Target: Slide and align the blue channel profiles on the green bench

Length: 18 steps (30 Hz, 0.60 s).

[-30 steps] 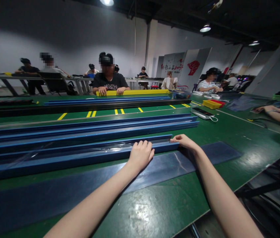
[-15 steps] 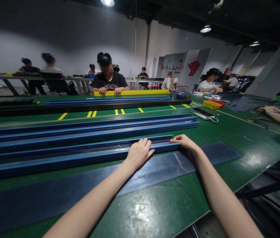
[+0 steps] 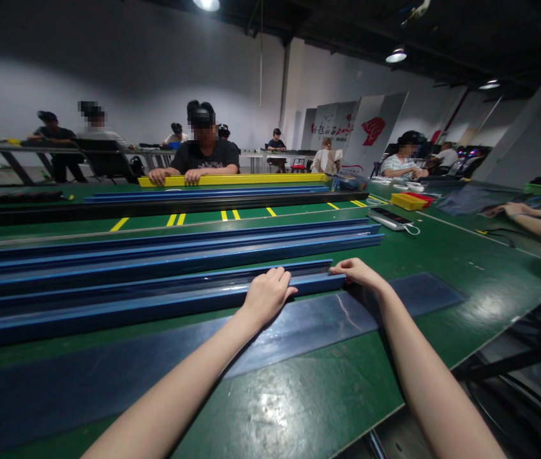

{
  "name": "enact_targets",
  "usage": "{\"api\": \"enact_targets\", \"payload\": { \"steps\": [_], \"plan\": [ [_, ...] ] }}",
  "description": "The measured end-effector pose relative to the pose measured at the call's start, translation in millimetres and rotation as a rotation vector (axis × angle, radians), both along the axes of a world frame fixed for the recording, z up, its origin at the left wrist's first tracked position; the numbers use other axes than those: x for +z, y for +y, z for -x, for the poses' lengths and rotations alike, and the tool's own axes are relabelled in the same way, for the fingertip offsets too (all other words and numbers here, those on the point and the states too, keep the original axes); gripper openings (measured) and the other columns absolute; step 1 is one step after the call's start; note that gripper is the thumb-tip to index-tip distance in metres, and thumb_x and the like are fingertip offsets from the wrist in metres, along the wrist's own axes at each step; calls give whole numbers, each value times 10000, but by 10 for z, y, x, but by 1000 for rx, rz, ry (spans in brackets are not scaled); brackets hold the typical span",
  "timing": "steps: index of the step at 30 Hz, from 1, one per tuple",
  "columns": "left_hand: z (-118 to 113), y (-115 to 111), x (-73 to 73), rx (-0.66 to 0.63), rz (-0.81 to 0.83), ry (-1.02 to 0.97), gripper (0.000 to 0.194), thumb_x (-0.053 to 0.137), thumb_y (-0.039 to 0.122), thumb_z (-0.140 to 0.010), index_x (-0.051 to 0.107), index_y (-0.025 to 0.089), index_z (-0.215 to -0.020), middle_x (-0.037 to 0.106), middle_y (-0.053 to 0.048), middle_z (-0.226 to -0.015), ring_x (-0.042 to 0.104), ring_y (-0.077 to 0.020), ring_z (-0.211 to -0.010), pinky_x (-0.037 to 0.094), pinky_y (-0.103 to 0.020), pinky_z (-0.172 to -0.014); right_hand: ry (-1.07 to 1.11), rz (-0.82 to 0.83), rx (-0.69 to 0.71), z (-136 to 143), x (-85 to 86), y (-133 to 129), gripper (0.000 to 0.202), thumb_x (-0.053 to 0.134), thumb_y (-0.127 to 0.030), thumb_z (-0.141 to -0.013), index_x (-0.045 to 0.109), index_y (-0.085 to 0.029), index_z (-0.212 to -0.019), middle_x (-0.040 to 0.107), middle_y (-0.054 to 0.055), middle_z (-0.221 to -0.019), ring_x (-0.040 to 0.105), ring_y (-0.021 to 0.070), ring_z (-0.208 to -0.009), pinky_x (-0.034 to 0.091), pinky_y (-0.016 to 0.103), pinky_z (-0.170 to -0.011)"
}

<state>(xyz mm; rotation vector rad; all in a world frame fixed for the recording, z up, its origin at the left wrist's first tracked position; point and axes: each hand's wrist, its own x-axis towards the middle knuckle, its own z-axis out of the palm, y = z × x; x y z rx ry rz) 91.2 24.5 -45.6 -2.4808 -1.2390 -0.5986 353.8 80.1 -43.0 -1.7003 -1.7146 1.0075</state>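
A long blue channel strip (image 3: 155, 305) lies across the green table, its right end under my hands. My left hand (image 3: 268, 294) is closed over the front wall, fingers curled down into the trough. At the strip's right end, my right hand (image 3: 353, 271) pinches the tip with thumb and forefinger; whatever lies inside the pinch is too small to make out. A flat, translucent bluish sheet (image 3: 299, 328) is spread beneath and in front of the strip, with my forearms crossing above it. Just behind lies another pair of blue channels (image 3: 275, 247), parallel to the first.
Farther back are a black strip (image 3: 251, 203) and a yellow strip (image 3: 280, 180) held by a co-worker opposite. A phone with a white cable (image 3: 390, 219) and a yellow tray (image 3: 407, 202) sit right of centre. Another person's hands (image 3: 514, 209) are at the far right.
My hands hold nearly the same places on the blue channel strip. Across the table, the co-worker's hands have slid left along the yellow strip, whose left end now reaches farther left.
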Motion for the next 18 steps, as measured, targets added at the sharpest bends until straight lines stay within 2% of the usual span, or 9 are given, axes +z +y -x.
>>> {"api": "enact_targets", "payload": {
  "steps": [4, 12, 18],
  "plan": [
    [0, 2, -15, -1, -9, 6, 188, 485, 362, -819, 486, 174, -810, 553, -27, -804, 523, -159, -779, 384, -253, -604, 39, 0, -23, -30, 4, -4, 350, 658, -470, -528, 570, -142, -609, 470, -23, -469, 427, 78, -440, 320, 218, -438],
    [4, -2, -34, 5, -24, 11, 188, 462, 364, -832, 486, 179, -812, 552, -31, -806, 518, -161, -771, 374, -259, -597, 23, 12, 17, -10, -26, 3, 234, 640, -308, -481, 617, -136, -637, 558, 18, -552, 431, 80, -456, 306, 215, -426],
    [4, -1, -49, 3, -42, 0, 192, 457, 367, -833, 484, 179, -807, 551, -28, -803, 517, -162, -765, 366, -260, -596, -3, -63, -11, 30, -72, 15, 268, 646, -371, -477, 587, -131, -580, 526, 16, -509, 409, 87, -465, 294, 227, -439]
  ]
}}
